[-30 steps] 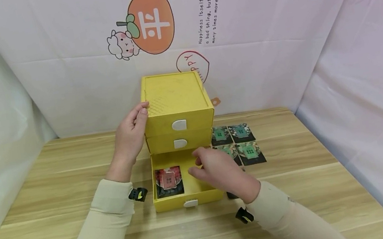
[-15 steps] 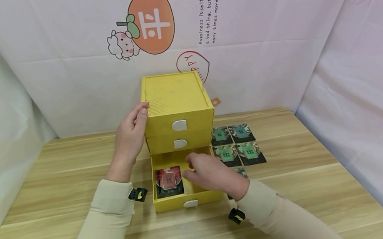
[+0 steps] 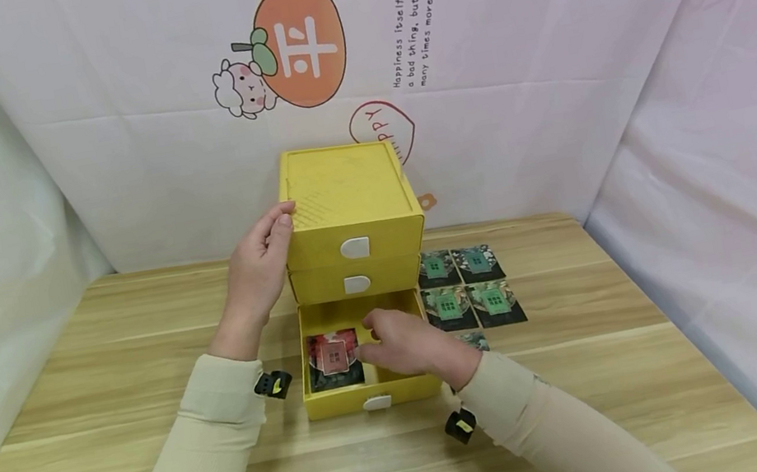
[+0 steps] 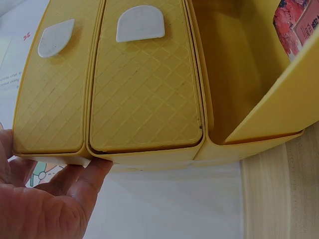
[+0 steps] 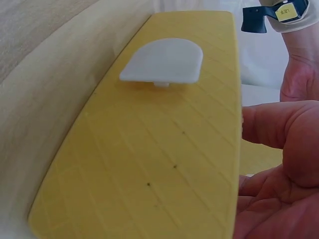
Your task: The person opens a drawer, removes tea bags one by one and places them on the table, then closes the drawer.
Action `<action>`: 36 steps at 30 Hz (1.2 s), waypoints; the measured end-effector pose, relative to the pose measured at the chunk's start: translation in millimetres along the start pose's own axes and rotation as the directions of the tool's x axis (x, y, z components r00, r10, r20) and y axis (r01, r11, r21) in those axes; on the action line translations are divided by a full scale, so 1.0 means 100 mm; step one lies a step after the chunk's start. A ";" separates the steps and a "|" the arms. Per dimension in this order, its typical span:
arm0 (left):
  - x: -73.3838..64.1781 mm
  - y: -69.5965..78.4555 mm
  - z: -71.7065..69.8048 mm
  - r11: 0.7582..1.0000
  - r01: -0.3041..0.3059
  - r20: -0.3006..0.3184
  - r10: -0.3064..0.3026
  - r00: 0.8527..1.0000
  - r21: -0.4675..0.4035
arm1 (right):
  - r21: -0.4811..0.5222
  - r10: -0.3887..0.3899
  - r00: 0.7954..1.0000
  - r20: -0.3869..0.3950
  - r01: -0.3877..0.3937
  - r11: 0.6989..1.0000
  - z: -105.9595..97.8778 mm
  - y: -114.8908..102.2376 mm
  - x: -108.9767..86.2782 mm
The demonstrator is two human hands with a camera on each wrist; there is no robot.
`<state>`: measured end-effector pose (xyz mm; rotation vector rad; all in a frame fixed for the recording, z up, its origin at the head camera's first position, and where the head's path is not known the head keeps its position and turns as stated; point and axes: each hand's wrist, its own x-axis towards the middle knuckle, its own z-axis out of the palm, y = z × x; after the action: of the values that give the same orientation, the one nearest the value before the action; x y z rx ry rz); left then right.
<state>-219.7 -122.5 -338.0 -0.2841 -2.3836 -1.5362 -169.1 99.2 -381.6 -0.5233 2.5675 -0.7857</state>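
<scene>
A yellow cabinet of stacked drawers stands on the table, its lowest drawer pulled out. Flat inside that drawer, on the left, lies a red and black square packet. My left hand rests on the cabinet's upper left side; its fingers lie along the side wall in the left wrist view. My right hand reaches into the open drawer, thumb and fingers apart, with the thumb tip beside the packet's right edge. Whether the thumb touches it I cannot tell. The drawer front hides the fingertips in the right wrist view.
Several green and black square packets lie on the table right of the cabinet; one is partly hidden by the right wrist. The upper drawers, with white tabs, are closed. A printed white cloth hangs behind.
My right hand has moved left inside the open drawer, up to the red packet's right edge. The left hand, the cabinet and the packet have stayed in place.
</scene>
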 end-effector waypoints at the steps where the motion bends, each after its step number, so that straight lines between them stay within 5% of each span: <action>1: 0.00 0.00 0.00 1.000 0.002 -0.002 -0.002 1.000 -0.001 | 0.006 0.001 1.000 0.003 -0.001 1.000 0.00 0.00 0.01; 22: 0.01 -0.01 0.01 1.000 -0.006 0.004 0.006 1.000 -0.008 | 0.113 0.058 0.998 0.038 -0.062 0.992 0.10 0.04 0.12; 36: 0.00 -0.01 0.01 1.000 -0.007 0.003 0.007 1.000 -0.009 | 0.285 0.074 0.996 0.054 -0.087 0.955 0.15 0.03 0.15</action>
<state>-220.3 -122.2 -338.9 -0.2966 -2.3756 -1.5448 -175.2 87.7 -398.7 -0.3373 2.3626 -1.0828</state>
